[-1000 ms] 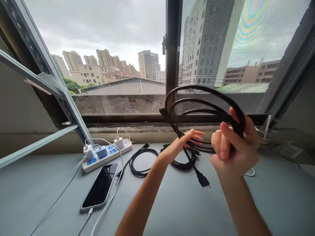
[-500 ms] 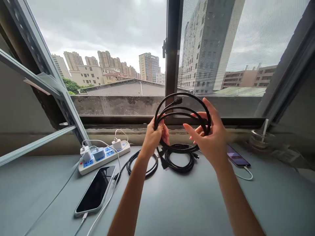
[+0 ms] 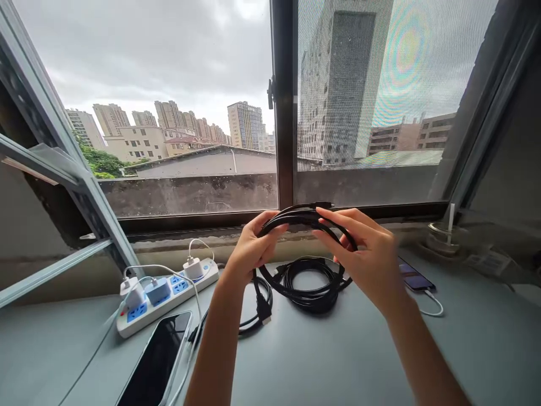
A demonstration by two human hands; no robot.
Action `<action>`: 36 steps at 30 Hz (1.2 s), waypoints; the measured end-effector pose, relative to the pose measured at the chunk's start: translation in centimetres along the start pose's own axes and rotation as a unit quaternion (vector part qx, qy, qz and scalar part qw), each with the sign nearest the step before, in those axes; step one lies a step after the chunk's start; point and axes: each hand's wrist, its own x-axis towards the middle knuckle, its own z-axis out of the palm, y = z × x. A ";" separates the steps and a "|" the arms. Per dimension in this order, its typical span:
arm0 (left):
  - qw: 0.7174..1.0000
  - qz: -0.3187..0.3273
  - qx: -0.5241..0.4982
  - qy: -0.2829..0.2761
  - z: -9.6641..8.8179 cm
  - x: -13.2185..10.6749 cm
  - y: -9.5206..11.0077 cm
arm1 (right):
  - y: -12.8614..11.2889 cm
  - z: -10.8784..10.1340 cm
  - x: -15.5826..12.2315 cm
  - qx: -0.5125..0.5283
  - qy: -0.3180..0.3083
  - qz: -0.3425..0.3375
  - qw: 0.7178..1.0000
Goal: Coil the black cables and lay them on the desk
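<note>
Cable coil point(image 3: 295, 217) spans left to right; left hand point(image 3: 253, 243) closed on one end, right hand point(image 3: 367, 248) loosely closed opposite.

A pale blue-grey tabletop point(image 3: 313, 366) is shown beneath a window, a white power strip point(image 3: 169, 299) set aslant at left. Below it, a dark-screened phone point(image 3: 158, 355) is laid. Two black cable coils, left point(image 3: 252, 330) and centre point(image 3: 315, 307), are partly hidden; another phone point(image 3: 416, 274) is seen at right, joined to a white cord point(image 3: 438, 307).
</note>
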 end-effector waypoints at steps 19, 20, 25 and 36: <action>0.992 -0.105 -0.070 -0.027 2.3 1.3 -0.3 | 0.6 0.6 0.1 -0.149 -0.005 -0.089 0.985; 0.992 -0.102 -0.070 -0.021 2.4 1.3 -0.3 | 0.6 0.7 0.2 -0.144 0.000 -0.075 0.987; 0.996 -0.076 -0.054 0.006 2.4 1.1 -0.1 | 0.2 1.1 0.1 -0.116 0.055 -0.021 0.991; 0.999 -0.004 0.048 -0.020 2.4 -0.2 0.3 | 2.2 0.9 1.1 -0.129 0.089 -0.048 0.987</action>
